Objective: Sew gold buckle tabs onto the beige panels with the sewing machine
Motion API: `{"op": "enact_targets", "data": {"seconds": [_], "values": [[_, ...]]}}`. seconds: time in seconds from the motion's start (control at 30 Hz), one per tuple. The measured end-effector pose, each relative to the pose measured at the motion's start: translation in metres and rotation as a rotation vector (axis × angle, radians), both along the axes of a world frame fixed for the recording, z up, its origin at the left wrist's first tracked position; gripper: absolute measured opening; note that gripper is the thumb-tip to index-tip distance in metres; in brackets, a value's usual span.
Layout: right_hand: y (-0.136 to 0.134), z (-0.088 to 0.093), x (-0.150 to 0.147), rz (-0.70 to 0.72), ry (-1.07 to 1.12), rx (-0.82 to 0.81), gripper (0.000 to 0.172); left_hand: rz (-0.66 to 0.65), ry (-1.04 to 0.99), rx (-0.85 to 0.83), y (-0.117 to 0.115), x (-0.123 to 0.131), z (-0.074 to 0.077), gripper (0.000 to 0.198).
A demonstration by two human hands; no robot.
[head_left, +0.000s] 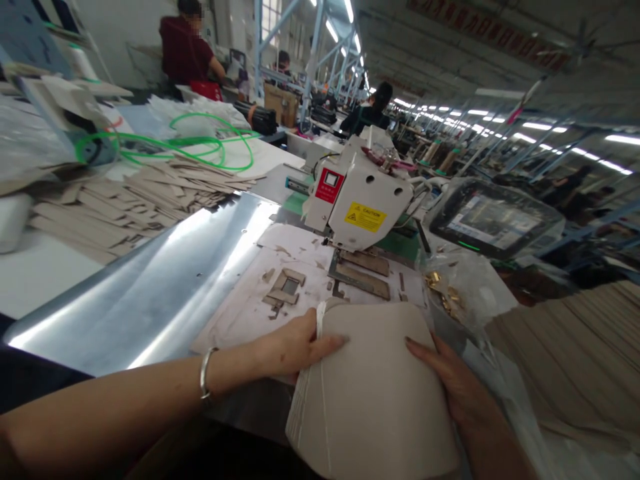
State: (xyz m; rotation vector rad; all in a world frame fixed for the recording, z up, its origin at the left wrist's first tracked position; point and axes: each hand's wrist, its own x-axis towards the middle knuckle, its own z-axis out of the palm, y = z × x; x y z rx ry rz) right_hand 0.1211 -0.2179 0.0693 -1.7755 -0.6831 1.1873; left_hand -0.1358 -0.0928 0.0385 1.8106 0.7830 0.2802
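Note:
A curved beige panel of leather-like material (pixel 373 393) fills the lower middle of the view, with a stitched, ridged edge at its lower left. My left hand (pixel 300 343) holds its left side, the fingers lying across the top, and a silver bangle circles that wrist. My right hand (pixel 445 380) grips the right edge. Beyond the panel lies a pale sewing template sheet (pixel 250 293) with cut-out shapes, and it runs under the foot of a white automatic sewing machine (pixel 357 193). The panel's underside is hidden.
A polished metal table surface (pixel 145 293) lies to the left, beyond it a large stack of beige cut pieces (pixel 115 210) and coiled green tubing (pixel 170 143). A plastic bag of brass fittings (pixel 445 293) and a control screen (pixel 495 217) sit right. A co-worker (pixel 185 50) works far left.

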Motion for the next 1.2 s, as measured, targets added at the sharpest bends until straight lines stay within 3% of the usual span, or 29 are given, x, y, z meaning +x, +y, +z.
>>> {"op": "enact_targets", "data": {"seconds": [0.1, 0.2, 0.3, 0.37, 0.53, 0.6, 0.73, 0.83, 0.87, 0.93, 1.03, 1.13, 1.2], "values": [[-0.002, -0.009, 0.003, 0.071, -0.236, 0.028, 0.061, -0.042, 0.281, 0.264, 0.018, -0.003, 0.022, 0.07], [-0.004, -0.019, 0.0, 0.147, -0.499, 0.068, 0.06, -0.001, 0.483, 0.521, 0.047, -0.001, 0.06, 0.062], [-0.005, -0.029, -0.009, 0.142, -0.636, 0.126, 0.064, 0.008, 0.478, 0.662, 0.068, 0.012, 0.095, 0.047], [-0.008, -0.038, -0.015, 0.076, -0.75, 0.188, 0.064, -0.062, 0.422, 0.705, 0.073, 0.024, 0.105, 0.038], [-0.019, -0.054, -0.027, -0.012, -0.992, 0.31, 0.057, -0.333, 0.313, 0.505, 0.088, 0.052, 0.092, 0.019], [-0.021, -0.054, -0.029, 0.018, -1.031, 0.315, 0.054, -0.383, 0.271, 0.377, 0.102, 0.053, 0.098, 0.017], [-0.023, -0.049, -0.033, 0.041, -1.065, 0.265, 0.051, -0.344, 0.015, 0.119, 0.121, 0.039, 0.143, 0.027], [-0.025, -0.049, -0.036, 0.008, -1.081, 0.215, 0.051, -0.261, -0.109, 0.052, 0.11, 0.027, 0.169, 0.037], [-0.026, -0.051, -0.036, -0.001, -1.092, 0.208, 0.051, -0.289, -0.102, 0.062, 0.102, 0.025, 0.17, 0.036], [-0.027, -0.056, -0.035, -0.027, -1.127, 0.221, 0.053, -0.435, -0.047, 0.147, 0.082, 0.023, 0.156, 0.023], [-0.028, -0.064, -0.03, -0.051, -1.188, 0.232, 0.059, -0.611, 0.002, 0.443, 0.055, 0.02, 0.111, 0.013], [-0.028, -0.063, -0.029, -0.035, -1.233, 0.285, 0.061, -0.492, -0.041, 0.617, 0.045, 0.015, 0.068, 0.019], [-0.03, -0.054, -0.035, -0.035, -1.243, 0.39, 0.053, -0.362, -0.077, 0.685, 0.047, 0.014, 0.05, 0.024]]}}
